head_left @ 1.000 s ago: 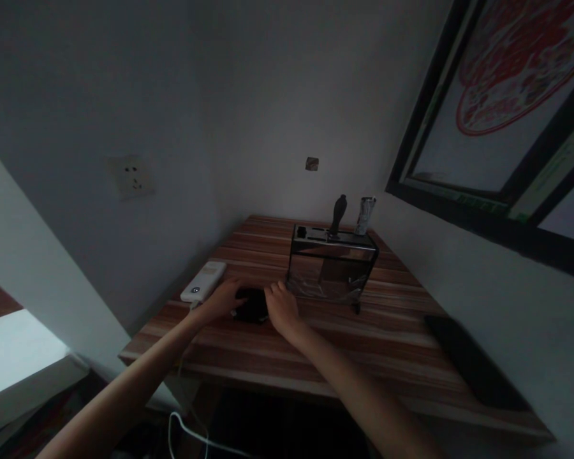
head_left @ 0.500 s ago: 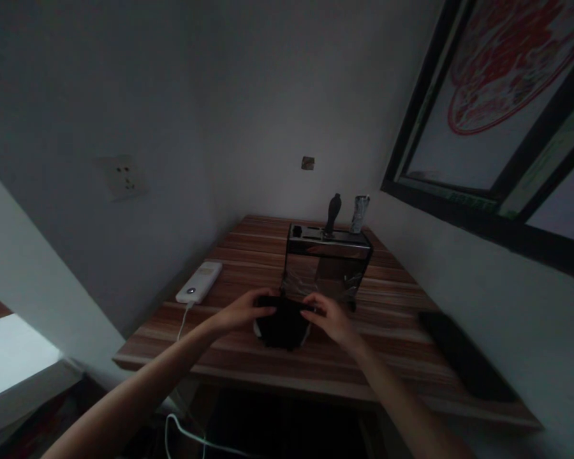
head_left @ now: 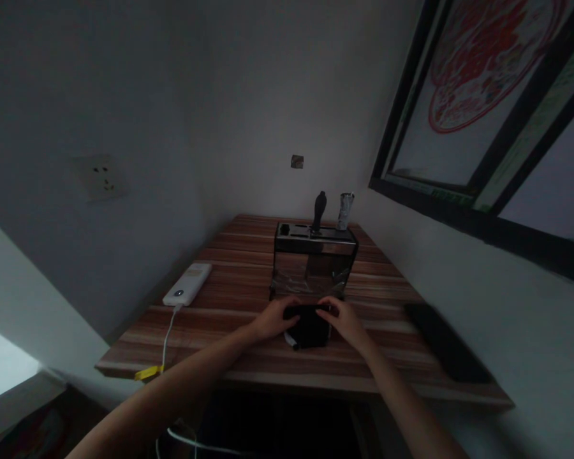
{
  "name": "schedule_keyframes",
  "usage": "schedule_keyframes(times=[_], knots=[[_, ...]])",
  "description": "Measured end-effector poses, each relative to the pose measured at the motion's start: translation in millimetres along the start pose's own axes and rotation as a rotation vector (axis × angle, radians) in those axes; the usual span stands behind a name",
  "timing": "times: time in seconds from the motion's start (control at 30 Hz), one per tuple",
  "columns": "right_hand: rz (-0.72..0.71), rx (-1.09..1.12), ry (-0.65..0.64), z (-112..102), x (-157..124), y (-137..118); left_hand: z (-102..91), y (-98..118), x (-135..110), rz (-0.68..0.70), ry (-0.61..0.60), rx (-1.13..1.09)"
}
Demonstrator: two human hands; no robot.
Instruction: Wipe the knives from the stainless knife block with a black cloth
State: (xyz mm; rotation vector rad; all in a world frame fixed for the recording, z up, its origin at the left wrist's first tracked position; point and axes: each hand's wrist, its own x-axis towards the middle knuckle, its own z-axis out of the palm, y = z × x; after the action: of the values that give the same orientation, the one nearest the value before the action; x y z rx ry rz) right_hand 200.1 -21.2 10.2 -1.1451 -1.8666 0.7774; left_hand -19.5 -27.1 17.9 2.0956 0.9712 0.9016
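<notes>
V. dim o/all; brightest patch at 8 o'clock, on white surface (head_left: pixel 4 364). Deep shadow at 6 under table (head_left: pixel 242 245); black item (head_left: pixel 310 328) loses detail. Wide-angle stretch twd edges.

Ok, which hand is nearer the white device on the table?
Left. The left hand is to the right of the white device, holding the left side of a black item; the right hand holds that item's right side, farther from the device.

From here I see, on the table (head_left: pixel 242 247), a rack (head_left: pixel 316 247) behind the small item (head_left: pixel 310 328) between left hand (head_left: pixel 273 319) and right hand (head_left: pixel 345 322), power bank (head_left: pixel 189 284) leftward, slab (head_left: pixel 444 344) rightward.
</notes>
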Motion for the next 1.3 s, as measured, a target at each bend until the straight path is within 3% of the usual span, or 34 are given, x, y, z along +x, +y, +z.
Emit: schedule_keyframes(times=[0.17, 0.33, 0.5, 0.63, 0.77, 0.87, 0.97, 1.2, 1.3], knots=[[-0.100, -0.159, 0.150, -17, 1, -31, -1.7, -4, -1, -0.012, -0.012, 0.046], [-0.366, -0.292, 0.219, -62, 24, -114, -0.6, -7, 0, -0.001, -0.056, 0.107], [-0.621, -0.507, 0.288, -88, 76, -185, -1.2, -8, -2, 0.011, -0.055, 0.098], [-0.730, -0.804, 0.085, -95, 126, -222, -2.4, -8, -3, -0.036, -0.051, 0.087], [-0.631, -1.081, -0.196, -90, 166, -249, -4.0, -7, -4, -0.061, -0.038, 0.076], [-0.477, -1.339, -0.318, -76, 185, -256, -6.2, -4, -5, -0.070, -0.031, 0.081], [-0.339, -1.454, -0.349, -59, 198, -248, -9.0, -2, -5, -0.063, -0.051, 0.070], [-0.270, -1.343, -0.262, -32, 227, -212, -10.6, -2, -5, -0.055, -0.051, 0.069], [-0.324, -1.203, -0.159, -27, 234, -197, -10.7, -1, -5, -0.054, -0.067, 0.053]])
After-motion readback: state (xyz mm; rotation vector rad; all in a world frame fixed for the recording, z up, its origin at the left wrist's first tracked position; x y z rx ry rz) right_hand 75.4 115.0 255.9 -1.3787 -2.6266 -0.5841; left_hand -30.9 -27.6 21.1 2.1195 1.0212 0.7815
